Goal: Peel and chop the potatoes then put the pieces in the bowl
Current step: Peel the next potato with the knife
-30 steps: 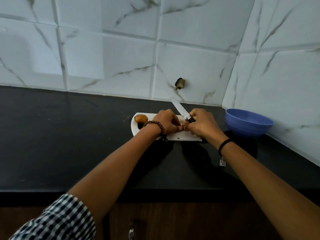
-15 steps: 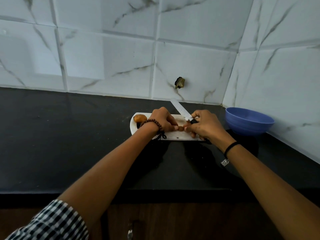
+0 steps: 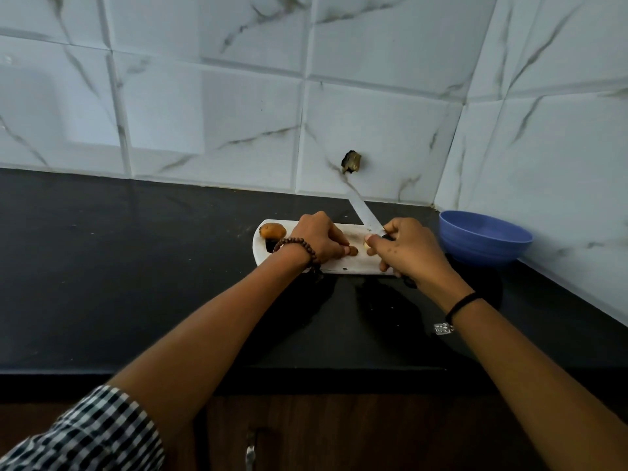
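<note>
A white cutting board [image 3: 343, 265] lies on the black counter. An unpeeled potato [image 3: 272, 230] sits at its left end. My left hand [image 3: 317, 237] rests curled on the board, its fingers reaching right; what lies under it is hidden. My right hand [image 3: 406, 248] grips the black handle of a knife [image 3: 365, 214], whose blade points away toward the wall. A small pale potato piece [image 3: 365, 245] shows at my right thumb. The blue bowl [image 3: 484, 237] stands to the right of the board, near the corner.
The black counter [image 3: 136, 266] stretches wide to the left. Marble-patterned tiled walls close the back and right sides, with a dark hole [image 3: 351, 161] in the back wall. A cabinet handle [image 3: 250, 450] shows below the counter edge.
My two hands, which were touching over the board, have drawn slightly apart. The knife blade has tilted a little more toward the wall.
</note>
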A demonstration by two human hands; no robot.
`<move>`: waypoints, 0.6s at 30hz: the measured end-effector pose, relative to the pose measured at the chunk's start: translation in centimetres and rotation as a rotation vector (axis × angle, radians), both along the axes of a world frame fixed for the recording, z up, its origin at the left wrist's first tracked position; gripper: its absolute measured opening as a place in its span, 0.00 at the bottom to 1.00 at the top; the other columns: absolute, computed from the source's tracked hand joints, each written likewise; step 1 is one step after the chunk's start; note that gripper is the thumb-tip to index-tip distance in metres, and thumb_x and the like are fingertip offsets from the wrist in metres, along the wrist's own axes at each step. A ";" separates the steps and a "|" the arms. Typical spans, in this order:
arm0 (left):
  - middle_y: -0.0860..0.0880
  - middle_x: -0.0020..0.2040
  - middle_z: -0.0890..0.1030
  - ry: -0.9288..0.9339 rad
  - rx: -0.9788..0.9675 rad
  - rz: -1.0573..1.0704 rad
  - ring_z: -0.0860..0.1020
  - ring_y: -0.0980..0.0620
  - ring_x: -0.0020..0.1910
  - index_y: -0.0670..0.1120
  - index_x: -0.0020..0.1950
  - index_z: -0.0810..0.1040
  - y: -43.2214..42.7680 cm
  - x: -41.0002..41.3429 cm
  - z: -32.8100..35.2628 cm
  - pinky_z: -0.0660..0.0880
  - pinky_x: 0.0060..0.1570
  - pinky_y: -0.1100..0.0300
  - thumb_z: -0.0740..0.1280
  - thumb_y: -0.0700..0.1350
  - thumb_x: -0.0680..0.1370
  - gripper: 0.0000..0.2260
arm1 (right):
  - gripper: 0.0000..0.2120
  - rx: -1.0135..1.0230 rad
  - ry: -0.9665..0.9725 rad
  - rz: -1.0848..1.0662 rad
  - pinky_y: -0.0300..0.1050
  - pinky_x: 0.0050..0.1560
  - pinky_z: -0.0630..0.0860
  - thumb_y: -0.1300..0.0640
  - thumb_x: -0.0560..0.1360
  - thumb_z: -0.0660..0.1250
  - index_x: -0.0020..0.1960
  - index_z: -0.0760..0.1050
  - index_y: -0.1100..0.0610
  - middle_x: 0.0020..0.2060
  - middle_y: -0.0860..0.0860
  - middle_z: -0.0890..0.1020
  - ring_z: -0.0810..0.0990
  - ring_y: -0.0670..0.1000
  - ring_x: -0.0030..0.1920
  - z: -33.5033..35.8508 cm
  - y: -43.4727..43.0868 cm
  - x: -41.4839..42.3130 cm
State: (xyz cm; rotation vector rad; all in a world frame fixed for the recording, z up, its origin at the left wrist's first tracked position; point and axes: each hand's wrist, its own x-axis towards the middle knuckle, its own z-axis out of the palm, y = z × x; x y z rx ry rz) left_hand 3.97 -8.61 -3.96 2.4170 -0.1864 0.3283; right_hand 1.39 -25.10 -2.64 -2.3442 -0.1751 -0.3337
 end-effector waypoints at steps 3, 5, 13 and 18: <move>0.50 0.46 0.85 -0.021 -0.002 0.001 0.79 0.55 0.50 0.47 0.49 0.86 0.0 -0.4 0.1 0.75 0.54 0.63 0.76 0.51 0.70 0.11 | 0.08 -0.103 0.040 0.042 0.44 0.30 0.77 0.50 0.79 0.65 0.49 0.79 0.54 0.40 0.53 0.86 0.81 0.53 0.31 0.0 -0.5 -1.3; 0.49 0.45 0.85 -0.045 -0.012 0.004 0.79 0.55 0.48 0.46 0.48 0.86 0.1 -0.6 0.1 0.76 0.54 0.63 0.76 0.48 0.70 0.10 | 0.10 -0.193 0.025 0.066 0.45 0.35 0.78 0.50 0.79 0.65 0.55 0.80 0.54 0.44 0.53 0.85 0.82 0.53 0.37 -0.3 -0.5 -1.9; 0.50 0.43 0.85 -0.072 -0.014 0.023 0.79 0.56 0.45 0.46 0.46 0.86 -0.1 -0.5 -0.1 0.78 0.50 0.61 0.76 0.48 0.70 0.09 | 0.12 -0.425 -0.054 0.022 0.47 0.40 0.74 0.48 0.79 0.63 0.50 0.81 0.54 0.45 0.57 0.81 0.81 0.56 0.43 -0.6 0.0 -2.4; 0.48 0.44 0.85 -0.081 0.016 0.050 0.81 0.52 0.45 0.47 0.45 0.86 -0.1 -0.2 -0.3 0.79 0.51 0.55 0.77 0.51 0.68 0.10 | 0.13 -0.525 -0.101 -0.014 0.49 0.42 0.76 0.53 0.80 0.62 0.57 0.79 0.59 0.46 0.55 0.79 0.79 0.56 0.44 -0.3 1.4 -2.5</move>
